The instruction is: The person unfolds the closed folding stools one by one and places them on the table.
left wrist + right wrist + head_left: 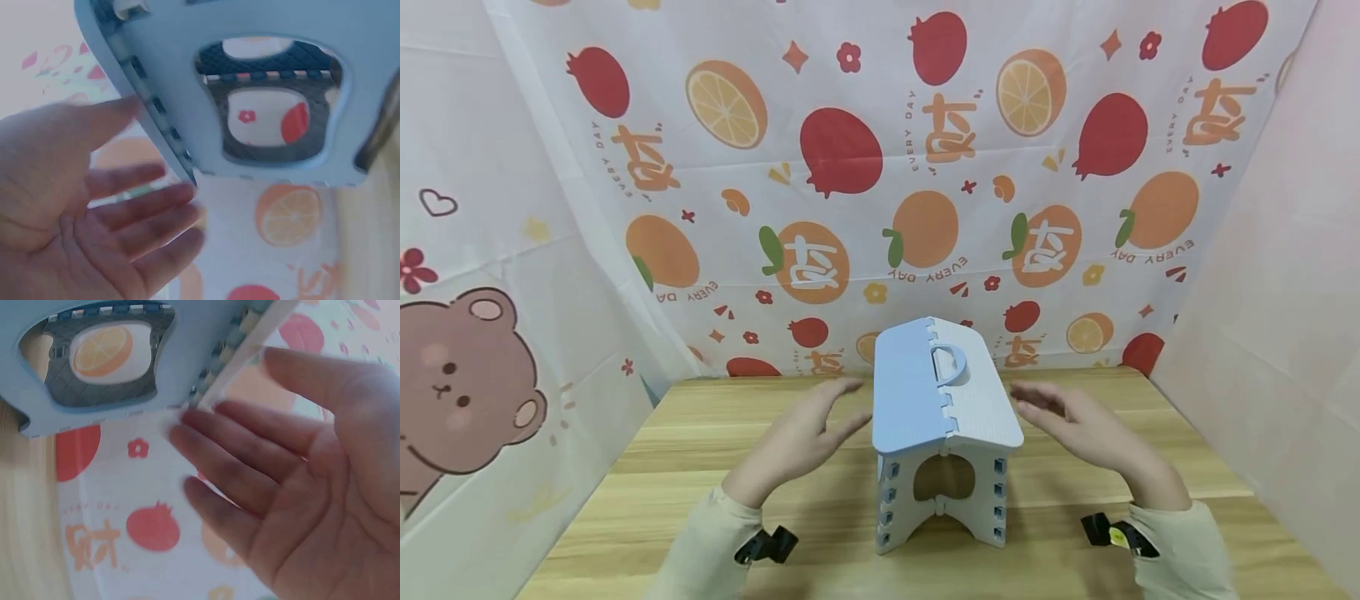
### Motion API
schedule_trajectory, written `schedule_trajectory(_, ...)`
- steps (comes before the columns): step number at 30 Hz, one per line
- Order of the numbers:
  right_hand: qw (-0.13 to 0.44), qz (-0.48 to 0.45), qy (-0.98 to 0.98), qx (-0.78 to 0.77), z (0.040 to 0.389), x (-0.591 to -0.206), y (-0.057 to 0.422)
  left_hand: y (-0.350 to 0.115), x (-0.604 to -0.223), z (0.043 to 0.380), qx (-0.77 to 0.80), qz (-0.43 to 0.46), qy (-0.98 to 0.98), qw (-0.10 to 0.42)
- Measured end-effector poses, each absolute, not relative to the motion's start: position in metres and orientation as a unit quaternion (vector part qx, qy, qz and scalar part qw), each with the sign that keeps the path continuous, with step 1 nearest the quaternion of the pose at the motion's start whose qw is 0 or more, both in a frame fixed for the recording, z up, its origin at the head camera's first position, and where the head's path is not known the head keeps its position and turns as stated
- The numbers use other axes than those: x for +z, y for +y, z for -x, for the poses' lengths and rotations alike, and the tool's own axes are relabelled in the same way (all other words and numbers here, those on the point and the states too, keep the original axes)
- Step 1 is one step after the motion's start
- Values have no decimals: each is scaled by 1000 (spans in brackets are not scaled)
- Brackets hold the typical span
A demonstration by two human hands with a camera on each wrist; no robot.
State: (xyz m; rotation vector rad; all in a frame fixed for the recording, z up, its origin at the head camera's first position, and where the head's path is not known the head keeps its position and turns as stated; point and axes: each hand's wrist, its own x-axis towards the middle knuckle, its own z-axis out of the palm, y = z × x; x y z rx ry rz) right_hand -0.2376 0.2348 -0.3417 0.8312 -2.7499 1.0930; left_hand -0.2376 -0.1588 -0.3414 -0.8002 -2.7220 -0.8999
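A blue and white folding step stool (942,400) stands on its legs, its two top panels peaked slightly along the hinge and a small blue carry handle (953,365) lying over the white panel. On its left side my left hand (805,432) is held with fingers loosely bent and nothing in its grasp. My right hand (1086,427) is on the opposite side, palm turned toward the stool, also holding nothing. In the left wrist view, the thumb is very close to the stool's top edge; whether it touches I cannot tell. In the right wrist view, the blurred fingertips sit close to the stool.
A wood-grain table (700,467) lies under the stool. Behind it hangs a white cloth (880,250) printed with fruit, and pale cloth walls stand left and right, the left one with a bear print (467,375). Each wrist wears a black strap with a small device.
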Motion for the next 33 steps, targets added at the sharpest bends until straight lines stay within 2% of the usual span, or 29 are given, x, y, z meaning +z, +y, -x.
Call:
schedule_trajectory(3, 63, -247, -912, 322, 242, -330, 220, -146, -331, 243, -304, 259, -911, 99)
schedule_trajectory(12, 23, -244, -923, 296, 253, -323, 192, -111, -322, 254, -290, 282, -913, 54)
schedule_trajectory(25, 28, -232, -936, 265, 254, -318, 190, -107, -314, 256, -277, 253, -927, 16)
schedule_trajectory(33, 34, -227, -940, 252, 253, -317, 191, -105, -314, 254, -267, 246, -931, 28)
